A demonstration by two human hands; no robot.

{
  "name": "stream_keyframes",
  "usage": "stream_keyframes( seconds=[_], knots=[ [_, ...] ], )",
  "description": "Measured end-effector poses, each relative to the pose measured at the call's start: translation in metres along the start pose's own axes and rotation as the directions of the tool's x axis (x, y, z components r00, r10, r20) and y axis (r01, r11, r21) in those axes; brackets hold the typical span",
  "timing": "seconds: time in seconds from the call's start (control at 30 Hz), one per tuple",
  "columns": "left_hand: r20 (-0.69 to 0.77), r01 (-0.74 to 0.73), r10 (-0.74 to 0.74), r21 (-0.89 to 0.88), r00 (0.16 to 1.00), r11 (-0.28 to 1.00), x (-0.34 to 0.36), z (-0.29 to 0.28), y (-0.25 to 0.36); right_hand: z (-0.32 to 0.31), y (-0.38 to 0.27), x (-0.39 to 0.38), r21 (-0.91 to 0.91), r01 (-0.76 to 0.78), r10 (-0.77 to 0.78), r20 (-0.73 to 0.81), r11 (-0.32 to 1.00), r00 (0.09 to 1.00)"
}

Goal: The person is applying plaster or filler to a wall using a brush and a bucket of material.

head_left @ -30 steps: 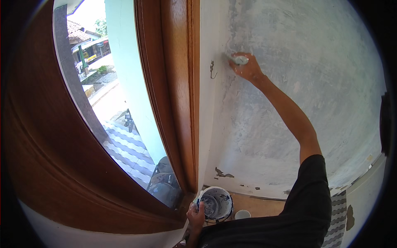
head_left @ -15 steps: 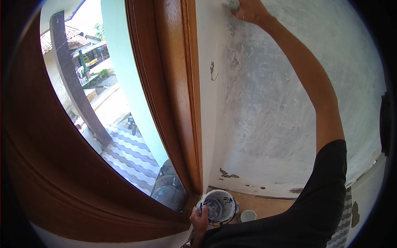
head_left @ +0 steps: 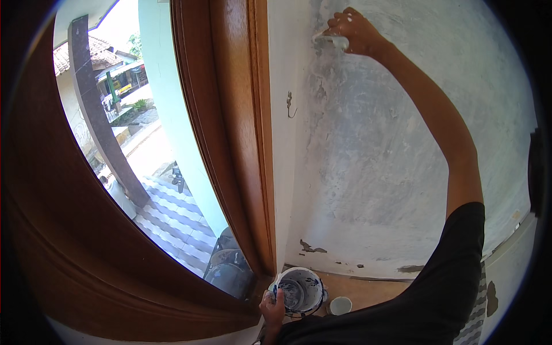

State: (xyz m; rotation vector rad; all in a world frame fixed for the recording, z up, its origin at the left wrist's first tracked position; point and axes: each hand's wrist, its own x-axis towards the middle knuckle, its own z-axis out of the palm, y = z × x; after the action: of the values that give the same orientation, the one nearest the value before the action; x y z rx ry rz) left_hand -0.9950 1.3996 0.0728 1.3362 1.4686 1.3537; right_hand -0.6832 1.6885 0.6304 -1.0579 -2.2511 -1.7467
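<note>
High on the grey, patchy plastered wall (head_left: 379, 144), my right hand (head_left: 359, 34) is closed on a pale, thin-bladed putty scraper (head_left: 340, 42). The blade's edge points left, close to the wall corner; whether it touches the wall I cannot tell. Low in front, my left hand (head_left: 272, 307) is closed, thumb up, beside the rim of a white bucket (head_left: 315, 287). Something small, pale and bluish shows at its fingers, too small to name. Grey smears and dark blue marks coat the bucket's inside, where a round grey shape sits.
A small white tub (head_left: 341, 306) stands right of the bucket on the brown floor strip (head_left: 368, 286). On the left rise a brown wooden door frame (head_left: 241, 115) and a dark wooden door (head_left: 86, 241). Flaked patches (head_left: 312, 247) mark the wall's foot. Outside lies a striped tiled porch (head_left: 172, 213).
My right hand has come down and away from the corner, turning so the scraper shows more fully. My left hand stays beside the bucket. The view has shifted slightly.
</note>
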Motion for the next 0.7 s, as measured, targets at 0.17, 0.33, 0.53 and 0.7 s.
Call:
stream_keyframes(
  seconds=[0.17, 0.33, 0.53, 0.7],
  knots=[
    [0.011, 0.020, -0.019, -0.061, 1.000, 0.998, 0.001, 0.003, 0.009, -0.025, 0.039, 0.036, -0.099, -0.295, 0.301, 0.053, 0.950, 0.952],
    [0.030, 0.016, -0.016, 0.004, 0.999, 1.000, 0.000, 0.010, 0.001, -0.021, 0.056, 0.060, -0.131, -0.325, 0.312, -0.112, 0.937, 0.943],
    [0.006, 0.062, -0.062, -0.006, 0.998, 0.998, -0.004, 0.010, -0.010, -0.004, 0.019, 0.027, -0.173, -0.136, 0.094, -0.231, 0.976, 0.968],
    [-0.031, -0.030, 0.028, -0.053, 0.999, 0.998, -0.008, 0.004, 0.009, 0.021, -0.015, -0.009, -0.129, -0.079, 0.055, -0.183, 0.988, 0.982]
  ],
)
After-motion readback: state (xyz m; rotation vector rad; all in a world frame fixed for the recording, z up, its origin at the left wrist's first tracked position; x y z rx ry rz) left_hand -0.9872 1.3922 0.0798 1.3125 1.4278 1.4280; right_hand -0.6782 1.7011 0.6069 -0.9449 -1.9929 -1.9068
